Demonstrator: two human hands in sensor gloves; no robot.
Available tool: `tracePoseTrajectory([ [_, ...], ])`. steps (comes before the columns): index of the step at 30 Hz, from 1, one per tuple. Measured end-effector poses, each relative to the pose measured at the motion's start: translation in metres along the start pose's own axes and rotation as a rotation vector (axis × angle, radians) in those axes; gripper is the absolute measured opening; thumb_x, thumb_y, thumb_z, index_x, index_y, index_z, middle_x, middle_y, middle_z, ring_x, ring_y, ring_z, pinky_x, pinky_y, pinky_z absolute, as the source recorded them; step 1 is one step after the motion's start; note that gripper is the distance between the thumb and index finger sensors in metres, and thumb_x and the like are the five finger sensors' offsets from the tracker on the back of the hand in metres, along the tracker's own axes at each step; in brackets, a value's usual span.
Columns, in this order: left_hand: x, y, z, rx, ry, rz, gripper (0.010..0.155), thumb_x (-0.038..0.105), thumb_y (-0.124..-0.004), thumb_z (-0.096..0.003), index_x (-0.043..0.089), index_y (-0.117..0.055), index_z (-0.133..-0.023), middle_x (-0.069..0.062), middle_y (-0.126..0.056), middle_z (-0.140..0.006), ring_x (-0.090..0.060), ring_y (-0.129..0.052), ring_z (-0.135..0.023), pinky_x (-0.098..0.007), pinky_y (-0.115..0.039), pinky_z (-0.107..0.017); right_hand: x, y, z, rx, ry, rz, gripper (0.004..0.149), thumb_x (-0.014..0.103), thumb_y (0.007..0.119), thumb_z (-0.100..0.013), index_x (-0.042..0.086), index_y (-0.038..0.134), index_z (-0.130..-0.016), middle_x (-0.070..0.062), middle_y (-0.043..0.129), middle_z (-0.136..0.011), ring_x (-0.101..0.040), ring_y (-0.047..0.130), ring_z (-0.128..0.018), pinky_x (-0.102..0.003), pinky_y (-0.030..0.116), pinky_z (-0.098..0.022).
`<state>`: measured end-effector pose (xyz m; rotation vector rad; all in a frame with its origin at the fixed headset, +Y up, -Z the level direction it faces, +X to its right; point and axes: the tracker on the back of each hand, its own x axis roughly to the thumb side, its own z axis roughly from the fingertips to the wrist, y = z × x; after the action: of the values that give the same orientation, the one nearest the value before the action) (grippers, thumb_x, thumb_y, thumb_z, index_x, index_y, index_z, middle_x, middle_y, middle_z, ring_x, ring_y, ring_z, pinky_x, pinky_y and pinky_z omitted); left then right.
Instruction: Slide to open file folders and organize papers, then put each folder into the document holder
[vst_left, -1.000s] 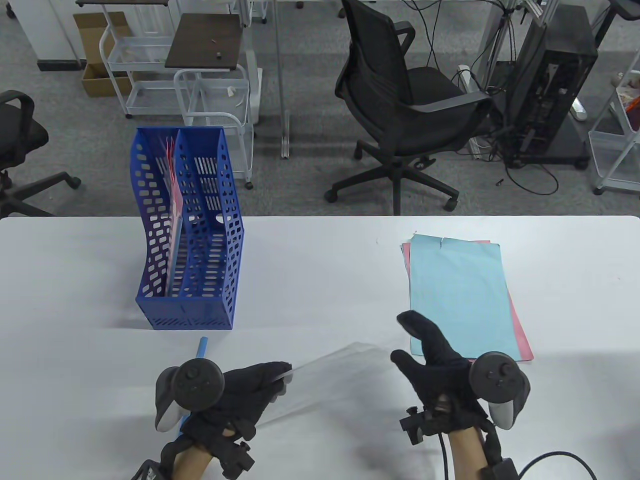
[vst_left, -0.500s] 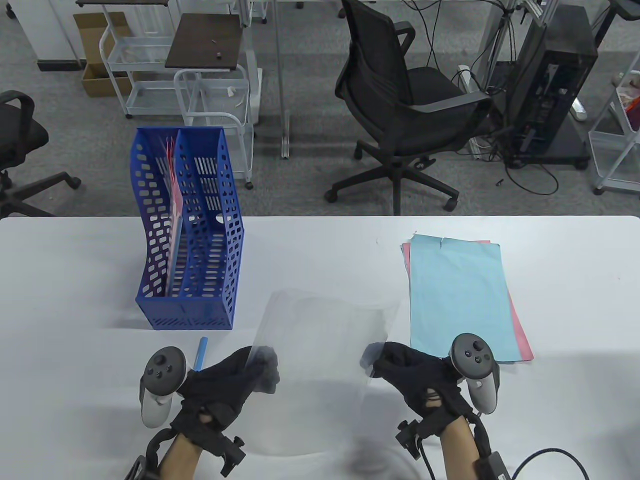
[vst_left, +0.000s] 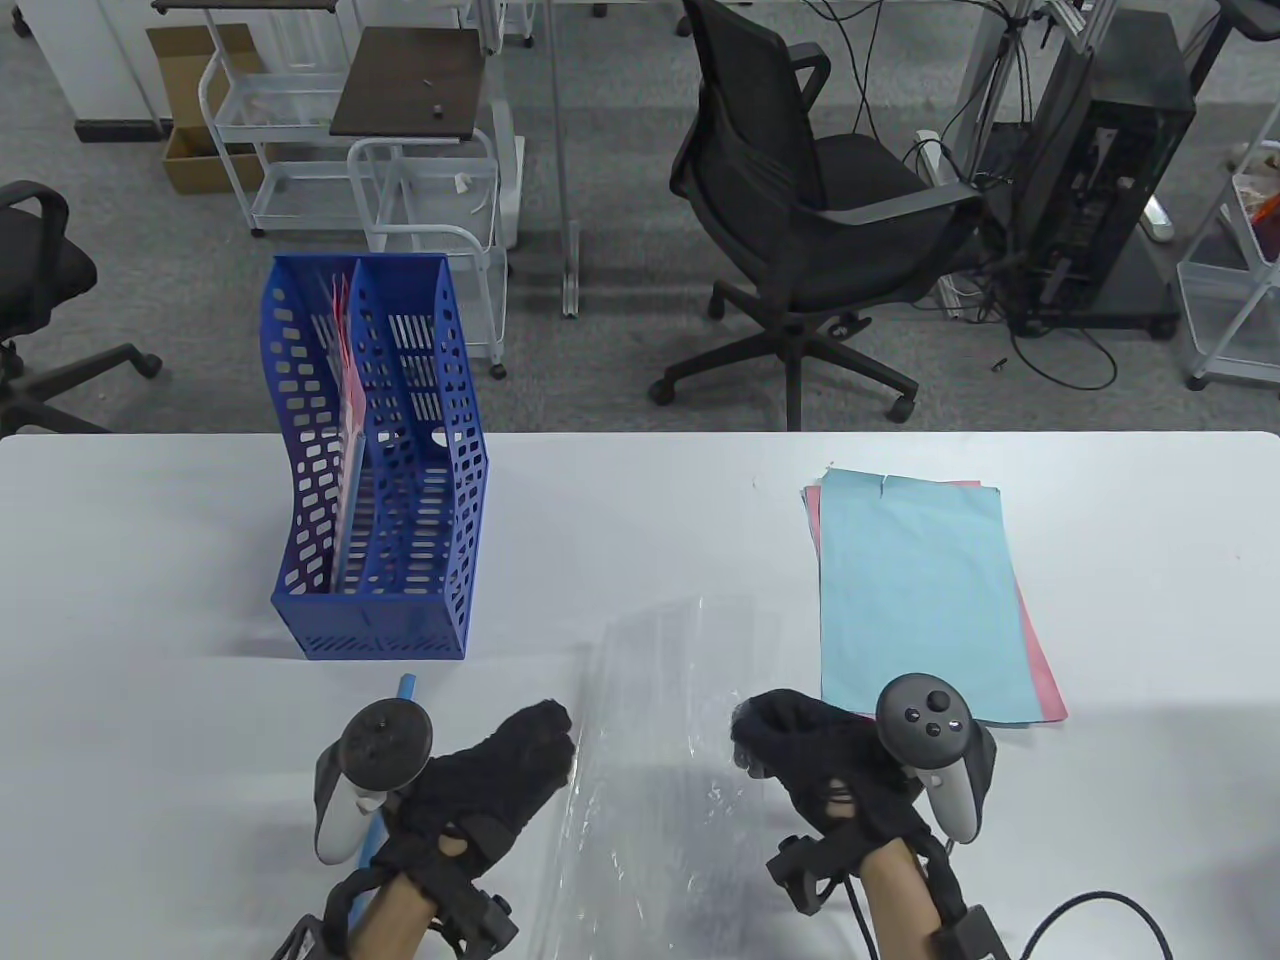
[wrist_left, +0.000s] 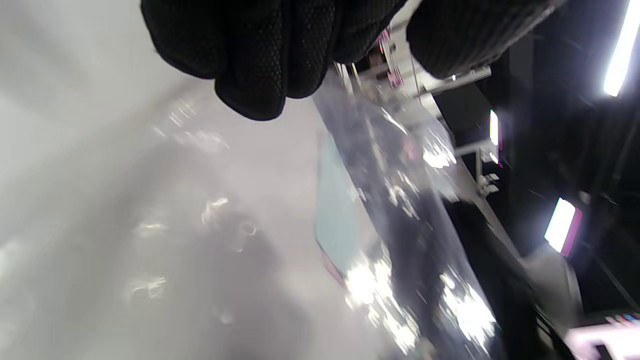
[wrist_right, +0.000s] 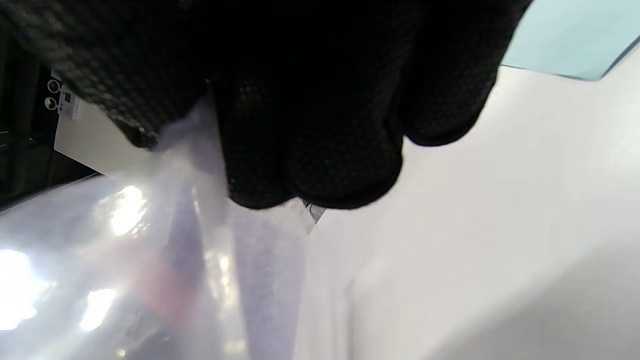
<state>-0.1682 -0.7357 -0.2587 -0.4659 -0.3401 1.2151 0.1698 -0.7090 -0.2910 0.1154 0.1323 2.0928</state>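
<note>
A clear plastic folder (vst_left: 670, 770) is stretched between my hands over the table's front edge. My left hand (vst_left: 553, 738) grips its left edge with curled fingers (wrist_left: 260, 60), and the clear folder (wrist_left: 400, 200) runs away from them. My right hand (vst_left: 752, 738) pinches the right edge, with the clear folder (wrist_right: 150, 240) caught under its fingers (wrist_right: 310, 125). A stack of light blue and pink papers (vst_left: 920, 590) lies at the right. The blue document holder (vst_left: 380, 480) stands at the left with pink sheets in its left slot. A blue slide bar (vst_left: 405, 690) lies under my left hand.
A white table (vst_left: 150, 560) carries everything. Beyond its far edge stand a black office chair (vst_left: 810, 220), white wire carts (vst_left: 430, 200) and a computer tower (vst_left: 1100, 170). A cable (vst_left: 1090, 915) trails from my right wrist.
A second ago only my left hand held the folder and my right hand was open. The right hand then took the other edge. The sheet has since swung and now reaches the table's front.
</note>
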Motion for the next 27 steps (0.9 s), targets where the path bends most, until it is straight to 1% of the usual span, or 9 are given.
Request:
tracePoseTrajectory([
  [3, 0.001, -0.025, -0.007, -0.137, -0.016, 0.076, 0.076, 0.054, -0.079, -0.0463, 0.021, -0.057, -0.111, -0.015, -0.073, -0.107, -0.039, -0.091, -0.089, -0.057, -0.074, -0.068, 0.007, 0.022, 0.003, 0.022, -0.016, -0.017, 0.042, 0.049, 0.089, -0.034, 0.021, 0.096, -0.065, 0.002, 0.106, -0.048, -0.017, 0.105, -0.035, -0.044, 0.087, -0.047],
  [5, 0.003, -0.034, -0.007, -0.160, -0.010, 0.067, 0.084, 0.058, -0.079, -0.0454, 0.016, -0.050, -0.112, -0.017, -0.067, -0.110, -0.040, -0.090, -0.091, -0.057, -0.073, -0.068, 0.012, 0.038, 0.006, 0.036, -0.018, -0.053, 0.043, 0.048, 0.089, -0.033, 0.021, 0.096, -0.065, 0.003, 0.106, -0.047, -0.016, 0.105, -0.033, -0.043, 0.088, -0.046],
  [9, 0.002, -0.040, -0.006, -0.131, 0.033, 0.022, 0.091, 0.063, -0.081, -0.0429, 0.015, -0.046, -0.112, -0.016, -0.068, -0.109, -0.038, -0.093, -0.088, -0.056, -0.076, -0.067, 0.015, 0.059, 0.010, 0.070, -0.035, -0.134, 0.043, 0.049, 0.088, -0.033, 0.021, 0.095, -0.065, 0.003, 0.107, -0.048, -0.016, 0.106, -0.034, -0.042, 0.089, -0.046],
  [13, 0.001, -0.049, -0.006, -0.077, 0.067, 0.007, 0.090, 0.058, -0.087, -0.0411, 0.014, -0.050, -0.110, -0.014, -0.077, -0.102, -0.033, -0.100, -0.080, -0.053, -0.081, -0.063, 0.013, 0.075, 0.009, 0.126, -0.021, -0.178, 0.044, 0.049, 0.086, -0.034, 0.021, 0.094, -0.067, 0.003, 0.107, -0.051, -0.017, 0.106, -0.038, -0.043, 0.087, -0.049],
  [15, 0.001, -0.051, -0.005, -0.034, 0.093, -0.030, 0.086, 0.053, -0.088, -0.0419, 0.013, -0.052, -0.109, -0.013, -0.080, -0.100, -0.031, -0.103, -0.076, -0.051, -0.084, -0.061, 0.013, 0.079, 0.009, 0.123, -0.022, -0.159, 0.044, 0.049, 0.086, -0.033, 0.022, 0.094, -0.067, 0.003, 0.106, -0.051, -0.017, 0.106, -0.038, -0.043, 0.087, -0.049],
  [17, 0.000, -0.048, -0.004, 0.031, 0.097, -0.045, 0.075, 0.046, -0.085, -0.0435, 0.013, -0.060, -0.106, -0.012, -0.087, -0.093, -0.027, -0.108, -0.069, -0.048, -0.088, -0.057, 0.014, 0.080, 0.009, 0.136, -0.032, -0.156, 0.043, 0.049, 0.085, -0.034, 0.023, 0.093, -0.067, 0.004, 0.106, -0.052, -0.017, 0.106, -0.039, -0.043, 0.087, -0.050],
  [21, -0.003, -0.035, 0.000, 0.106, 0.098, 0.046, 0.055, 0.041, -0.079, -0.0469, 0.014, -0.079, -0.095, -0.010, -0.101, -0.077, -0.024, -0.114, -0.052, -0.046, -0.093, -0.047, 0.015, 0.067, 0.006, 0.089, -0.032, -0.112, 0.042, 0.047, 0.087, -0.034, 0.022, 0.094, -0.066, 0.004, 0.107, -0.050, -0.017, 0.106, -0.037, -0.043, 0.087, -0.049],
  [24, -0.004, -0.010, 0.008, 0.217, 0.129, 0.005, 0.050, 0.042, -0.080, -0.0457, 0.013, -0.089, -0.085, -0.008, -0.107, -0.065, -0.021, -0.116, -0.039, -0.044, -0.094, -0.039, 0.014, 0.039, 0.004, 0.050, -0.006, -0.064, 0.042, 0.045, 0.088, -0.034, 0.019, 0.095, -0.065, 0.000, 0.107, -0.049, -0.020, 0.106, -0.036, -0.046, 0.087, -0.047],
  [27, -0.003, 0.022, 0.018, 0.317, 0.199, -0.118, 0.049, 0.045, -0.080, -0.0456, 0.012, -0.094, -0.078, -0.008, -0.109, -0.057, -0.021, -0.114, -0.030, -0.044, -0.094, -0.035, 0.007, 0.000, 0.002, 0.013, 0.055, 0.126, 0.042, 0.045, 0.087, -0.036, 0.019, 0.094, -0.069, 0.000, 0.106, -0.053, -0.021, 0.105, -0.040, -0.047, 0.085, -0.050],
])
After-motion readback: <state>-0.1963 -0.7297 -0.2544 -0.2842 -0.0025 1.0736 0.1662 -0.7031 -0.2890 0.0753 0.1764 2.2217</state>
